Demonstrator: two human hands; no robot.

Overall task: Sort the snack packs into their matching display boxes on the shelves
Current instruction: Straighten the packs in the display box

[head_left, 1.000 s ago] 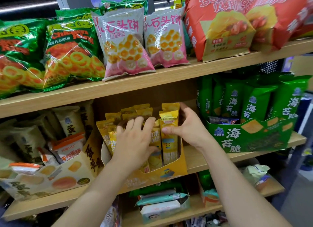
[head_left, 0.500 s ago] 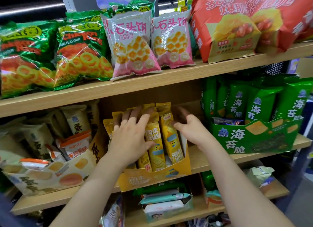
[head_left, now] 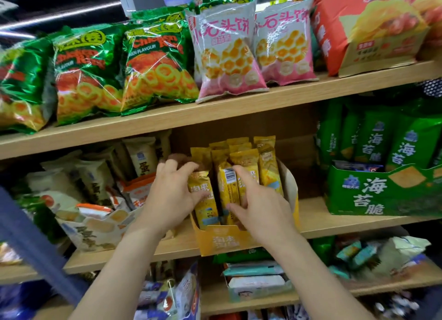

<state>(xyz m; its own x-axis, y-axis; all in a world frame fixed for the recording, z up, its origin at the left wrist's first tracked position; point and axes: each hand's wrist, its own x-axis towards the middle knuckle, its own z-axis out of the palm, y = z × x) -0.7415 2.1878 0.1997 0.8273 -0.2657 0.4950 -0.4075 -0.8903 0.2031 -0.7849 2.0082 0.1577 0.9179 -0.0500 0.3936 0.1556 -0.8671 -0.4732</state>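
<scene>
A yellow display box (head_left: 223, 242) stands on the middle shelf with several yellow snack packs (head_left: 266, 166) upright in it. My left hand (head_left: 171, 195) presses on the left side of the bunch, fingers curled over the leftmost pack (head_left: 203, 200). My right hand (head_left: 258, 205) sits in front of the box, its fingers around a pack turned back side out, barcode showing (head_left: 229, 188). A green seaweed-crisp display box (head_left: 382, 193) with green packs is at the right. A white and orange box (head_left: 95, 229) of pale packs is at the left.
On the top shelf (head_left: 239, 107) lie green chicken-ring bags (head_left: 153, 66), pink and white bags (head_left: 227, 54) and red bags (head_left: 368, 25). The bottom shelf holds a teal box (head_left: 256, 286) and loose packs. A dark blue blurred bar (head_left: 35, 252) crosses the lower left.
Both hands have dropped lower on the yellow packs and closed in together. My right hand moved from the right side of the box to the front. The view shifted left and closer.
</scene>
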